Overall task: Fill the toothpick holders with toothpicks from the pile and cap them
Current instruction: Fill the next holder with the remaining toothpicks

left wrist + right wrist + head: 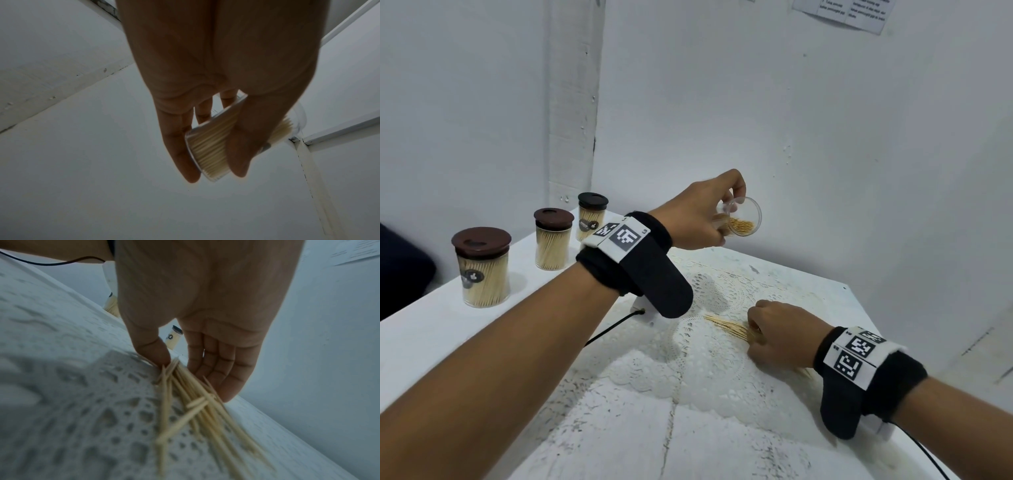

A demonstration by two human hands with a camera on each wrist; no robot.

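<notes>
1. Toothpicks (197, 410) from the pile lie right under my right hand (780, 334), fanned out on the lace doily (709, 363) that covers the white table (482, 346). This is the biggest thing before me, and the stock I draw from.
2. Well off beyond my left forearm stand three capped toothpick holders (482, 267), each full and lidded. I judge those finished.
3. My left hand (698, 212) is raised above and beyond my right one. Its fingers and thumb curl round the clear open holder (743, 219), tipped so the mouth faces my right side. It is partly filled and has no cap on.
4. My right hand is down on the pile, thumb (152, 350) and fingertips (226, 386) closing round a small bunch of toothpicks; a full grip is not yet made.
5. So the step in hand is filling the fourth holder. Next I should pinch the bunch with its ends lined up, lift it to the tilted mouth and slide it in lengthwise. Loose sticks could catch on the rim or in the lace.
6. I see no cap for this holder.
</notes>
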